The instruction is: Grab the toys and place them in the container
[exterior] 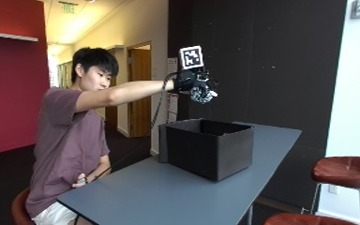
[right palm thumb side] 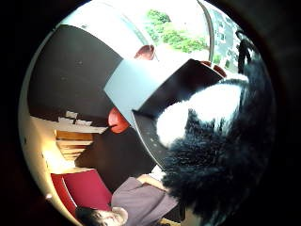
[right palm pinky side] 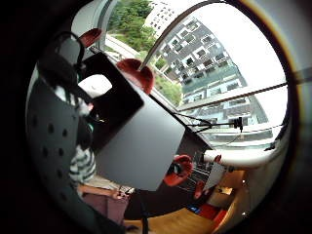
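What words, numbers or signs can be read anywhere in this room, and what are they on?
No text can be read.
Ceiling sign: lettering too small to read.
Papers on the wall behind the raised arm: print too blurred to read.
Black container on the table: no label visible.
Black-and-white plush toy held in the gloved right hand: no tag visible.

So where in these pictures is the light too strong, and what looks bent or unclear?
Thumb side palm view: the window is washed out to white, and the black-and-white plush toy sits close and fuzzy. Little finger side palm view: the sky glares, and the building and grey table curve strongly. Outside view: even light, but the toy in the right hand is too small to make out.
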`<state>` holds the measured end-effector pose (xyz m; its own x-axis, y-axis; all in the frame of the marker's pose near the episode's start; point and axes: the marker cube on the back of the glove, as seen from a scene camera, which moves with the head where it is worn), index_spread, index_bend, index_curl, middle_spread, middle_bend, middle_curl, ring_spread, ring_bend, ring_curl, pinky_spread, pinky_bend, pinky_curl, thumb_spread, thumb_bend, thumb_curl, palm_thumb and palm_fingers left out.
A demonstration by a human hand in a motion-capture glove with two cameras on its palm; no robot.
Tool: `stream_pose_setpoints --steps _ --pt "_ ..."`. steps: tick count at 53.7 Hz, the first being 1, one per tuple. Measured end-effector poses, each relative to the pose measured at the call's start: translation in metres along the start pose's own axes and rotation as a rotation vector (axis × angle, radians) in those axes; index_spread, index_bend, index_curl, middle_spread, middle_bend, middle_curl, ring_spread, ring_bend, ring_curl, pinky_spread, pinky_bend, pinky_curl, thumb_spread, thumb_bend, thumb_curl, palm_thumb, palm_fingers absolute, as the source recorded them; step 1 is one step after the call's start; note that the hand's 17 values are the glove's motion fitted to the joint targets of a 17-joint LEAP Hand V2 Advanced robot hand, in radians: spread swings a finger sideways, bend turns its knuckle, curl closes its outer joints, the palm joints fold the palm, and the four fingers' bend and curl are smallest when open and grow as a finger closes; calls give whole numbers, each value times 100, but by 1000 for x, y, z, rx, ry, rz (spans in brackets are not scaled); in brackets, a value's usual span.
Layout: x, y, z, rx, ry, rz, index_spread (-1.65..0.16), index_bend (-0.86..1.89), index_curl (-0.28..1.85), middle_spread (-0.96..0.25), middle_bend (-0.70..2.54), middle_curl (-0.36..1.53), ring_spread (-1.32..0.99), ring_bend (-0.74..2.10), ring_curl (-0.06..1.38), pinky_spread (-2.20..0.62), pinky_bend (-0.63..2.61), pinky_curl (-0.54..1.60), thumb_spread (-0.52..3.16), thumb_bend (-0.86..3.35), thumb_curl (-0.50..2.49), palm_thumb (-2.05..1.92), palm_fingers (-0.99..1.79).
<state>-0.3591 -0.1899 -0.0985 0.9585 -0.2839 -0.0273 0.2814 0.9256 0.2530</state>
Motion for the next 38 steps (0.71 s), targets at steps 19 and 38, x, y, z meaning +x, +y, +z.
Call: stream_pose_setpoints --steps 19,38 --pt "-56 -33 81 -387 70 -54 -33 2 83 -20 11 59 -14 40 39 -9 111 47 108 -11 64 13 -44" --pt "-41 -44 95 -299 20 95 -22 2 41 -2 9 34 4 22 30 7 98 37 118 -6 41 -7 -36"
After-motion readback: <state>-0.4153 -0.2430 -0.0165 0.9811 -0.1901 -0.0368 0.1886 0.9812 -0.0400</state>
